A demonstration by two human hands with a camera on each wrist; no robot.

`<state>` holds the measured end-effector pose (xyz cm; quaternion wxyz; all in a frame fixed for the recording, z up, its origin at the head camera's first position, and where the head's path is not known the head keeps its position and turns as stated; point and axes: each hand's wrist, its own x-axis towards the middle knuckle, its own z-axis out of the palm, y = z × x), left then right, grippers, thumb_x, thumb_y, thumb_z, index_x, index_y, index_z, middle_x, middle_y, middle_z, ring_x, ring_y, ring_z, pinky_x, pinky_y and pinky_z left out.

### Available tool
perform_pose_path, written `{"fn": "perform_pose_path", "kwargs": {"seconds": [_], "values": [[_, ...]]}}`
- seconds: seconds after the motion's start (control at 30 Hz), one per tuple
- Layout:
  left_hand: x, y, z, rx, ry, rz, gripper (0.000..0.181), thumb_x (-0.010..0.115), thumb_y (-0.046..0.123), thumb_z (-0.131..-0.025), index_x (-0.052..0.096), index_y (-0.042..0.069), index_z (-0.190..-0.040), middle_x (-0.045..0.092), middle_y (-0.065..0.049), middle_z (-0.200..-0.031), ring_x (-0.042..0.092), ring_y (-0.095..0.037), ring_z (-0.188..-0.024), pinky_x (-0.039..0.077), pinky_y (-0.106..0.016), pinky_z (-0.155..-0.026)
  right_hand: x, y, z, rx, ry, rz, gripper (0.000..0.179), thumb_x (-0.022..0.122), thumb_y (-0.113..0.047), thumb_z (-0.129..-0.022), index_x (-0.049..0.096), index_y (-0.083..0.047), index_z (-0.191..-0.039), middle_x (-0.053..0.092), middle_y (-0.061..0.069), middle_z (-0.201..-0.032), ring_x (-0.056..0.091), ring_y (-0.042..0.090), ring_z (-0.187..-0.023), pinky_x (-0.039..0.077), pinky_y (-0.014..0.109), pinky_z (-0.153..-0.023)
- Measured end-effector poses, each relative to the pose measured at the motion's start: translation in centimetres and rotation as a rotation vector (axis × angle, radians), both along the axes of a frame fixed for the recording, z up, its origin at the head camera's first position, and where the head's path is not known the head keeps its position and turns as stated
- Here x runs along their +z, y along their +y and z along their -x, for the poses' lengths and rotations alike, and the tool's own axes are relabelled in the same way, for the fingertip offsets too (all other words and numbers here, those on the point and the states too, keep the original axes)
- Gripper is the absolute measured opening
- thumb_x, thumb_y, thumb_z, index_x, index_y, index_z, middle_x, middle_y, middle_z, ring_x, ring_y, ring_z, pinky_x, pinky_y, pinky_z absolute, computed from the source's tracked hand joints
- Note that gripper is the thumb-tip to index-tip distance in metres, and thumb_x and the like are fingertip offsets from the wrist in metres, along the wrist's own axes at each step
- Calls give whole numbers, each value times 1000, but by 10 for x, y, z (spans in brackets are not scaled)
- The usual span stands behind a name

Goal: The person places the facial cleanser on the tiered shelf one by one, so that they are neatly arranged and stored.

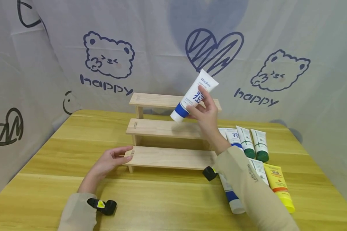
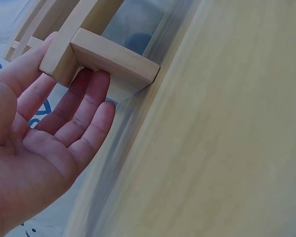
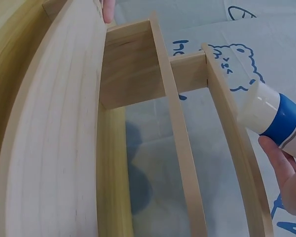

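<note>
At the upper centre of the head view, a white-and-blue cream tube (image 1: 188,97) is pinched between the thumb and fingers of the right hand (image 1: 207,114). It lies to the upper left of that hand, the nearer one, its long axis slanted and its cap (image 1: 177,116) directed lower left, across the three-tier wooden stand (image 1: 156,126). The stand's bottom left end is gripped by the left hand (image 1: 108,161), at centre left.
</note>
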<state>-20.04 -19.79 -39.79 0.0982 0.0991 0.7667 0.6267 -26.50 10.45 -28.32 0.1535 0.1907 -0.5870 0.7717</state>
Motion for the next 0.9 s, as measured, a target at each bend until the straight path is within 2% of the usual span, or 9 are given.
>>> {"fn": "perform_pose_path", "kwargs": {"seconds": [0.1, 0.33, 0.5, 0.57, 0.73, 0.9], "values": [[0, -1, -1, -2, 9, 7, 53, 62, 16, -85, 43, -6, -129, 43, -24, -127, 53, -11, -95, 44, -24, -78, -5, -2, 9, 5, 32, 28, 65, 59, 11, -79, 40, -16, -135, 45, 13, -123, 54, 30, -99, 51, 40, -64], [1, -1, -1, -14, 20, 9, 53, 62, 16, -85, 42, -6, -129, 43, -25, -127, 52, -10, -96, 44, -24, -78, -28, -2, 47, -17, 166, -5, 67, 65, 3, -78, 42, -26, -133, 43, 11, -123, 53, 32, -98, 51, 43, -64], [1, 0, 0, -14, 8, 1, 53, 62, 17, -85, 42, -6, -129, 43, -24, -127, 52, -10, -96, 44, -24, -78, -30, -2, 60, -36, 202, -7, 66, 67, -1, -78, 43, -29, -133, 41, 8, -125, 52, 30, -101, 50, 42, -66], [1, 0, 0, -12, 3, 2, 53, 62, 17, -85, 43, -6, -129, 43, -24, -127, 52, -9, -96, 44, -24, -78, -21, -6, 51, -57, 192, -20, 66, 65, 1, -78, 42, -27, -133, 41, 8, -124, 52, 29, -101, 50, 41, -67], [0, -1, 0, -12, 0, 7, 53, 62, 18, -85, 42, -5, -129, 42, -23, -128, 52, -11, -96, 44, -24, -79, 10, -22, 20, -125, 142, -45, 64, 59, 11, -78, 42, -16, -133, 43, 8, -119, 53, 26, -95, 51, 37, -66], [1, -2, 0, -12, 3, 10, 53, 62, 18, -85, 42, -4, -130, 42, -24, -129, 52, -12, -97, 43, -24, -79, 21, -30, 17, -157, 185, -112, 58, 59, 10, -80, 43, -9, -132, 45, 8, -119, 53, 24, -92, 50, 34, -72]]}}
